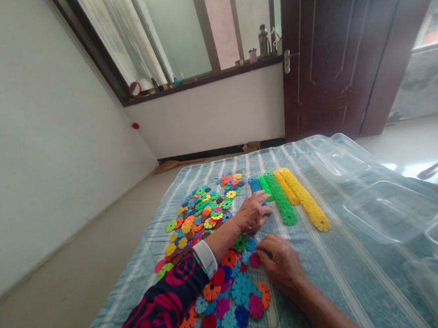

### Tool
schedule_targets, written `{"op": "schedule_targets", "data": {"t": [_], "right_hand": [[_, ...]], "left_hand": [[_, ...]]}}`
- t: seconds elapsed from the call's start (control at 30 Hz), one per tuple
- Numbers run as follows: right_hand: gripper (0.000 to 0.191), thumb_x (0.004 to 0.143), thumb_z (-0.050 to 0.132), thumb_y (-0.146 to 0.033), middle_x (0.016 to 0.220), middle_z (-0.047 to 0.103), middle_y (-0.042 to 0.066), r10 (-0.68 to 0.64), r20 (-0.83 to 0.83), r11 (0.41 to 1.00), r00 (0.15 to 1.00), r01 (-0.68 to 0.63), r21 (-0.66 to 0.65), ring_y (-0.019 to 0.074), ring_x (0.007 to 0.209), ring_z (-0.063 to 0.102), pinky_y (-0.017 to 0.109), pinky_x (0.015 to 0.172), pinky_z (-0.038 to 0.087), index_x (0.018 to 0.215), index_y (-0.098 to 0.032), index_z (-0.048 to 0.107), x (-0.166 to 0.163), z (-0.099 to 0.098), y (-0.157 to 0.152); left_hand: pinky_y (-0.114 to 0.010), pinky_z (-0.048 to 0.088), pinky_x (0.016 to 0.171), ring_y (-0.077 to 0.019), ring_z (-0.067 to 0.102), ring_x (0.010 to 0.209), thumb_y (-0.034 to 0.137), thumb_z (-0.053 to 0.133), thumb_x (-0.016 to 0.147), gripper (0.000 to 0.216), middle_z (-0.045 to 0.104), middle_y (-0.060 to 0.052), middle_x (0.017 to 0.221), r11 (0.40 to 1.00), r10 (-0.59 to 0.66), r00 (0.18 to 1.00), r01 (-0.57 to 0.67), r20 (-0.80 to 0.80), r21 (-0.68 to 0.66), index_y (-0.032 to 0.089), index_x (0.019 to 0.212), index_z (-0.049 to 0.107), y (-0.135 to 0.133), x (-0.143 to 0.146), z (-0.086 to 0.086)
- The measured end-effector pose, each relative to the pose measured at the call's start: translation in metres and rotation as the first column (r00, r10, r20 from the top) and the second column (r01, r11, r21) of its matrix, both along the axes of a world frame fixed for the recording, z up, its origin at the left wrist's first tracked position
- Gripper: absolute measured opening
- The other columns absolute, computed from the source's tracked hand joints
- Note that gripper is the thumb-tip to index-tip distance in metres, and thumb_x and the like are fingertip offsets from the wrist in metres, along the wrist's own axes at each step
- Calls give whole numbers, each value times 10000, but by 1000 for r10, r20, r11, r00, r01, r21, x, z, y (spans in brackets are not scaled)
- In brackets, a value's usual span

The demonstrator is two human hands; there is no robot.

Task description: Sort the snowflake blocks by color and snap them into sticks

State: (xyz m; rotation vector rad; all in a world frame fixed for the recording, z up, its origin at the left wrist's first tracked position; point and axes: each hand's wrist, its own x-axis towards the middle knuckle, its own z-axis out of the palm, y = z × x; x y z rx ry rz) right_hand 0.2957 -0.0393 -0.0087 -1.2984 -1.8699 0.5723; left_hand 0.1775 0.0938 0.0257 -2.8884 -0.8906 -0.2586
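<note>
Over the lower part of a blue row of overlapping notched plastic discs (254,183), my left hand (253,212) reaches with its fingers apart. Its palm hides part of that row. My right hand (284,264) is lower down, thumb and fingers curled together beside a magenta disc (254,260); whatever they may hold is hidden. A loose pile of many-coloured notched discs (196,220) spreads left of both hands and under my left forearm. Right of the blue row lie a short green row (265,186), a long green row (282,202), a short yellow row (286,188) and a long yellow row (307,202).
Several clear plastic containers (389,209) stand along the right side of the striped cloth (335,271). Beyond the cloth are a white wall (216,119), a window ledge with a flask (263,40), and a dark red door (327,51).
</note>
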Motion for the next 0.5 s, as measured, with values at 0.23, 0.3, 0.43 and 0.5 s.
{"op": "schedule_targets", "data": {"t": [0.23, 0.3, 0.43, 0.5], "right_hand": [[207, 852, 520, -133, 739, 595, 1, 8, -1, 1000, 1000, -8, -1, 141, 768, 497, 245, 695, 309, 720, -208, 661, 0, -1, -1], [207, 853, 520, -137, 738, 595, 0, 12, -3, 1000, 1000, -12, -1, 140, 765, 496, 245, 693, 307, 715, -206, 658, 0, -1, -1], [197, 848, 531, -145, 731, 595, -5, 0, -14, 1000, 1000, 0, -2, 138, 761, 497, 246, 689, 307, 693, -202, 638, 0, 0, -2], [204, 847, 529, -146, 720, 592, -7, -7, -20, 1000, 1000, 7, -2, 138, 753, 496, 247, 684, 307, 676, -201, 627, 0, 1, -2]], "left_hand": [[-516, 333, 1057, -337, 368, 1309, 258, 667, 749, 220, 508, -133, 1344, 999, 1, 998, 1, 63, -35, 203, 957, 714, 4, -3, 0], [-482, 331, 1073, -306, 406, 1285, 281, 681, 742, 236, 535, -125, 1316, 998, 37, 985, -26, 167, -62, 195, 961, 711, 13, -6, 3], [-364, 379, 1045, -221, 542, 1133, 171, 562, 812, 184, 627, -98, 1186, 929, 370, 893, -350, 257, -122, 164, 936, 698, 50, -23, 18], [-322, 396, 1013, -213, 572, 1077, 91, 510, 810, 214, 668, -99, 1092, 854, 519, 833, -495, 190, -163, 145, 899, 698, 72, -35, 25]]}}
